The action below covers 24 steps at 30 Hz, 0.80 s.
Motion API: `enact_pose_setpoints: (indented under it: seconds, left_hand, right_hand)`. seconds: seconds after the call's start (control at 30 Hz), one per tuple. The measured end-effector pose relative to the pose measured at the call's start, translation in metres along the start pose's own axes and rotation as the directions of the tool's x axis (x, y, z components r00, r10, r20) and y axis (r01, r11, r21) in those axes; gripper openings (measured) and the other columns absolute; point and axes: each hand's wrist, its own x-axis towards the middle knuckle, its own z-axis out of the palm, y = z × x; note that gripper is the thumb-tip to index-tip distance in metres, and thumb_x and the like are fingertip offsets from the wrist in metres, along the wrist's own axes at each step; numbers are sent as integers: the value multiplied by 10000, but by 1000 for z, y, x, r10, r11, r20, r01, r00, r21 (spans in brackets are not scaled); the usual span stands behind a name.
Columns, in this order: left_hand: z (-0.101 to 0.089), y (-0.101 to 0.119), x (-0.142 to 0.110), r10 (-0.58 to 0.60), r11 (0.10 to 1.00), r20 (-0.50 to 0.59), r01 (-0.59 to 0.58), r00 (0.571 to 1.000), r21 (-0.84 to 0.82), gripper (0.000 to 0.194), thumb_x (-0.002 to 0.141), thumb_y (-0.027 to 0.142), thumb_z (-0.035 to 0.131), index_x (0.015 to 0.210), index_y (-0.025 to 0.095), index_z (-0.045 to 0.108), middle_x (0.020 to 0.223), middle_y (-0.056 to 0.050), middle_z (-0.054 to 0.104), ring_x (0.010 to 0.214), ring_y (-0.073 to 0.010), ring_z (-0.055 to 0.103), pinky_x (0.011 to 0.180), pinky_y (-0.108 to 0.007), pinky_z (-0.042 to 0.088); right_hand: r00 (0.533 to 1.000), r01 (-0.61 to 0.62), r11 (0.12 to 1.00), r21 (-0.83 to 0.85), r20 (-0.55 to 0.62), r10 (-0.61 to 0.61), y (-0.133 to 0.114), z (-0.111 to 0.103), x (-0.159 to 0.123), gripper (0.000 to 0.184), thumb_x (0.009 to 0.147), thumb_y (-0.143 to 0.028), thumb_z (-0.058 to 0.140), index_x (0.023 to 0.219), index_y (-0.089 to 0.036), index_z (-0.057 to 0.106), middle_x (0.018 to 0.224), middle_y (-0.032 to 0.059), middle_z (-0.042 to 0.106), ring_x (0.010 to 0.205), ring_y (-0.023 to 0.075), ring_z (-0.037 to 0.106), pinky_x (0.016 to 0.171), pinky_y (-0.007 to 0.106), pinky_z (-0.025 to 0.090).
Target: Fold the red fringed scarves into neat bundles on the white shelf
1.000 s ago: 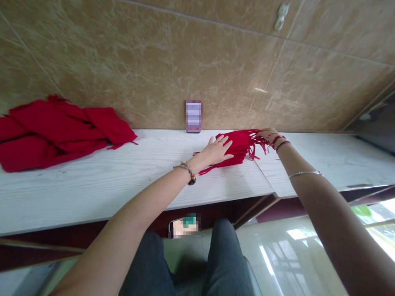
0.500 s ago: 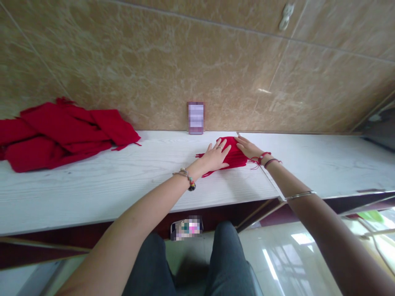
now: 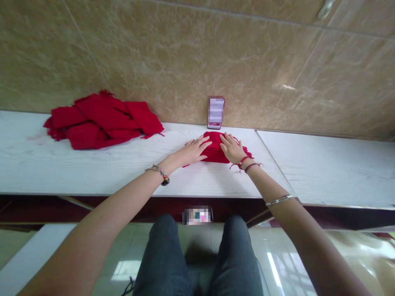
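Observation:
A folded red scarf (image 3: 215, 151) with fringe at both ends lies on the white tabletop (image 3: 129, 176) in front of me. My left hand (image 3: 193, 152) rests on its left end, palm down, fingers spread toward the middle. On its right end lies my right hand (image 3: 231, 149), flat with fingers apart. The fringe shows past my right hand, and a little of it by my left. Farther left, against the wall, is a loose heap of red scarves (image 3: 105, 123).
A phone (image 3: 215, 113) leans upright against the brown tiled wall (image 3: 185, 61) just behind the folded scarf. Another phone (image 3: 197, 215) lies below the table's front edge, above my knees. A seam (image 3: 274, 160) crosses the tabletop right of my hands.
My hands have moved apart toward the two ends of the folded scarf, and fringe now shows at its right end. The camera view has shifted left.

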Motion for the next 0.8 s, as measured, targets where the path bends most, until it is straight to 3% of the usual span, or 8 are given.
enact_pose_setpoints:
  seconds: [0.13, 0.27, 0.4, 0.53, 0.6, 0.7, 0.8]
  left_hand:
    - [2, -35, -35, -21, 996, -58, 16, 998, -85, 562, 855, 275, 543, 1361, 145, 335, 1495, -176, 244, 1379, -274, 246, 1078, -442, 296]
    - [9, -55, -56, -45, 978, -150, 13, 988, -208, 541, 850, 290, 520, 1346, 165, 345, 1490, -161, 253, 1366, -252, 283, 1091, -437, 288]
    - [9, -58, -56, -135, 903, -219, 29, 966, -428, 497, 874, 357, 462, 1321, 161, 369, 1460, -150, 317, 1364, -225, 286, 1120, -428, 234]
    - [-5, -59, -44, -323, 758, -252, 90, 912, -646, 557, 912, 406, 363, 1399, 156, 259, 1480, -147, 295, 1355, -210, 308, 1101, -388, 265]
    - [-16, -62, -36, -454, 690, -173, 222, 874, -689, 571, 899, 418, 387, 1391, 142, 296, 1465, -154, 325, 1322, -229, 365, 1075, -373, 301]
    - [-33, -64, -26, -620, 512, 83, 482, 780, -711, 596, 874, 484, 432, 1338, 113, 386, 1388, -171, 439, 1242, -249, 465, 1011, -344, 368]
    - [-45, -62, -18, -591, 284, 419, 664, 689, -691, 633, 788, 547, 556, 1271, 150, 457, 1275, -156, 559, 1069, -252, 599, 851, -310, 472]
  right_hand:
    - [998, 61, 995, 77, 12, -62, -37, 15, 14, 504, 946, -314, 261, 1436, -215, 322, 1527, 96, 210, 1401, 309, 155, 1026, 664, 228]
    - [995, 96, 981, 169, -8, -96, -57, 30, 27, 506, 940, -335, 286, 1431, -223, 335, 1530, 88, 206, 1406, 305, 133, 1039, 666, 188]
    - [978, 199, 928, 315, -119, -169, -52, 44, 37, 531, 927, -433, 293, 1397, -213, 402, 1508, 94, 270, 1405, 282, 152, 1083, 598, 192]
    - [927, 331, 836, 437, -318, -200, -26, 40, 37, 629, 905, -567, 246, 1361, -183, 447, 1436, 114, 398, 1357, 219, 301, 1129, 446, 224]
    - [905, 340, 826, 450, -395, -158, -9, 32, 36, 660, 884, -615, 258, 1325, -178, 484, 1384, 129, 460, 1309, 223, 379, 1119, 438, 255]
    - [899, 300, 831, 468, -430, -82, 14, 26, 35, 661, 841, -657, 340, 1251, -182, 546, 1292, 144, 543, 1233, 254, 463, 1080, 468, 311]
    - [923, 230, 803, 550, -384, -2, 28, 33, 35, 683, 822, -668, 368, 1251, -165, 539, 1272, 160, 556, 1203, 269, 491, 1043, 478, 353]
